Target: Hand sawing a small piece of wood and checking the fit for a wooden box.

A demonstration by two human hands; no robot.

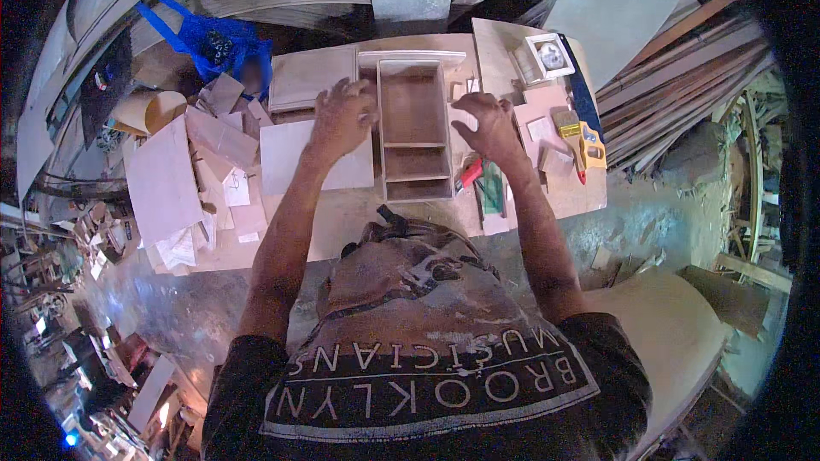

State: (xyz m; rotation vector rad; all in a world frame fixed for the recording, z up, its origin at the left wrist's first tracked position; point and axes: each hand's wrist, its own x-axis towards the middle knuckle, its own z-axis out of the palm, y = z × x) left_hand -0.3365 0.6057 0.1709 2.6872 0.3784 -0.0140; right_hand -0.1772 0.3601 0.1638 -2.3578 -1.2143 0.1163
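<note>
Head: box [412,107] between opposed fingers [472,101]

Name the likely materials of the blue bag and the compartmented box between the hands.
Compartmented box: probably wood or plywood, apparently unpainted, judging by its pale tan panels. Blue bag: perhaps plastic or fabric, finish unclear; it looks limp and creased.

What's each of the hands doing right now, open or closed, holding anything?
Left hand: open, fingers loosely bent, nothing visible in it, left of the wooden box.
Right hand: open, thumb and fingers apart, nothing visible in it.
</note>
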